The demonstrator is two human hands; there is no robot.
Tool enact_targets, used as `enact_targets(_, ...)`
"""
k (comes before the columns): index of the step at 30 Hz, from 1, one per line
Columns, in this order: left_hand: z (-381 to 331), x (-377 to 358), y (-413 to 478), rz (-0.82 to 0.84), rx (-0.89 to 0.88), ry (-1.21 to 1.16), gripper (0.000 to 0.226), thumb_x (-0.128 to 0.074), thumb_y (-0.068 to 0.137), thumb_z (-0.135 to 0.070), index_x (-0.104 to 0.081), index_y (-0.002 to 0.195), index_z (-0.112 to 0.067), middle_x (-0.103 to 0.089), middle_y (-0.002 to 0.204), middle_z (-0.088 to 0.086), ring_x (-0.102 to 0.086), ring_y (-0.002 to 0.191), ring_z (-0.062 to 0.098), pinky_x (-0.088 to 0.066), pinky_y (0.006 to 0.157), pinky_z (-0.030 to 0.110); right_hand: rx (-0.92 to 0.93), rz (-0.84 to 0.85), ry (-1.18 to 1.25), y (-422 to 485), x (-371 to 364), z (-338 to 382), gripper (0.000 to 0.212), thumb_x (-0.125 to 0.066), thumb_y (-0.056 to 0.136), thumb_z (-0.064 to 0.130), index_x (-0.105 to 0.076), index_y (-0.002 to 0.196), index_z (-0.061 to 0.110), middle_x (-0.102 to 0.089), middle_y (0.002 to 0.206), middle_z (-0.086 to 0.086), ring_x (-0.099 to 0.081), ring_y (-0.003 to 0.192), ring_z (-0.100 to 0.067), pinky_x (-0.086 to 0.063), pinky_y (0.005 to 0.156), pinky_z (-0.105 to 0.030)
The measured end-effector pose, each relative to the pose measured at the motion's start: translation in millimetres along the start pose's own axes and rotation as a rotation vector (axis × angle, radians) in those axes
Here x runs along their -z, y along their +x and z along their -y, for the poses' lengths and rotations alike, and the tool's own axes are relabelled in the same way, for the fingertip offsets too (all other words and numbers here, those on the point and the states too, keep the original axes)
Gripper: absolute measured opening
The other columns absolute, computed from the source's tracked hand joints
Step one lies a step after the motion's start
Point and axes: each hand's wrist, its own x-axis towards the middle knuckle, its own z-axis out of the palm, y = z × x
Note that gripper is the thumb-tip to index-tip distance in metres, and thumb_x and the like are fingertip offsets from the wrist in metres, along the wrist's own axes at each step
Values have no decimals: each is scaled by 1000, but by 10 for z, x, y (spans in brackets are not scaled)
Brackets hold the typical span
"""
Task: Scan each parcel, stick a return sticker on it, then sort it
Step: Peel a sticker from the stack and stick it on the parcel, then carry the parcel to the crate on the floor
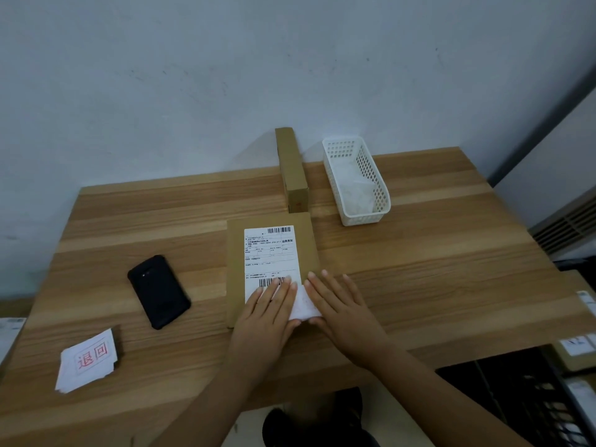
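A flat brown cardboard parcel lies in the middle of the wooden table, with a white shipping label on top. A white return sticker lies on the parcel's near right corner. My left hand presses flat on the label's lower end and the sticker's left edge. My right hand lies flat on the sticker's right side with fingers straight. A stack of return stickers with red print sits at the near left. A black handheld scanner lies left of the parcel.
A long narrow cardboard box lies behind the parcel, reaching the wall. A white perforated plastic basket holding clear plastic stands at the back right. Dark crates with more parcels sit off the table's right edge.
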Motion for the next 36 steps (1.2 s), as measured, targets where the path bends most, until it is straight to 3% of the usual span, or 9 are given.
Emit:
enact_targets(5, 24, 186, -81, -50, 235, -241, 76, -31, 95, -63, -18, 154, -17, -11, 159, -2, -10, 148, 15, 0, 120, 29, -178, -6, 397, 11, 98, 95, 80, -40, 93, 61, 1, 152, 27, 11, 158, 10, 9, 145, -4, -1, 121, -33)
enact_targets(8, 178, 259, -220, 12, 563, -409, 122, -53, 70, -83, 11, 153, -21, 15, 160, -5, 14, 147, 12, 1, 118, 30, -388, 8, 760, 45, 176, 166, 111, -71, 78, 54, 4, 154, 24, -3, 159, 12, -7, 144, -4, -14, 119, -33)
enact_targets(12, 262, 308, -277, 81, 773, -818, 128, -79, 48, -73, -18, 150, -24, -40, 147, -6, -40, 133, 17, -46, 100, 37, -513, 38, 1111, 106, 235, 278, 74, -83, 72, 38, -43, 133, 28, -54, 124, 21, -52, 122, -7, -51, 84, -17)
enact_targets(15, 172, 361, -258, -2, 742, -878, 103, -88, 54, -52, -34, 138, -26, -48, 115, -19, -51, 113, 11, -46, 78, 24, -532, -30, 1136, 48, 266, 354, 64, -84, 72, 34, -49, 125, 26, -58, 118, 16, -55, 113, -5, -49, 74, -14)
enact_targets(19, -70, 546, -210, -81, 626, -917, 97, -91, 57, -40, -37, 136, -26, -49, 108, -28, -49, 95, -10, -40, 71, 10, -584, -143, 1093, -224, 410, 308, 66, -86, 69, 34, -48, 123, 28, -56, 114, 21, -53, 110, 0, -49, 76, -12)
enact_targets(22, -383, 689, -111, -100, 547, -965, 91, -90, 60, -37, -38, 134, -26, -50, 106, -31, -49, 92, -14, -41, 64, 7, -645, -250, 1089, -543, 591, 201, 74, -87, 66, 34, -47, 128, 27, -57, 124, 13, -53, 117, -7, -52, 91, -26)
enact_targets(29, -1584, 909, 193, -74, 279, -1045, 96, -88, 59, -43, -34, 137, -27, -51, 111, -28, -53, 99, -7, -43, 72, 11, -809, -541, 1013, -1815, 1174, -200, 78, -89, 64, 33, -43, 127, 32, -53, 127, 16, -47, 120, -3, -47, 90, -19)
enact_targets(33, -2531, 984, 197, -26, 135, -1055, 104, -89, 54, -50, -33, 138, -26, -55, 124, -12, -54, 113, 9, -50, 87, 31, -896, -703, 921, -2844, 1413, -361, 79, -88, 66, 28, -42, 129, 32, -47, 112, 28, -46, 105, 8, -41, 74, -1)
enact_targets(36, -3256, 1010, 108, 51, 20, -1091, 101, -88, 52, -56, -33, 133, -33, -56, 123, -14, -55, 111, 8, -48, 85, 29, -988, -785, 876, -3619, 1424, -461, 87, -90, 63, 34, -42, 135, 30, -52, 121, 24, -50, 115, -1, -47, 89, -19)
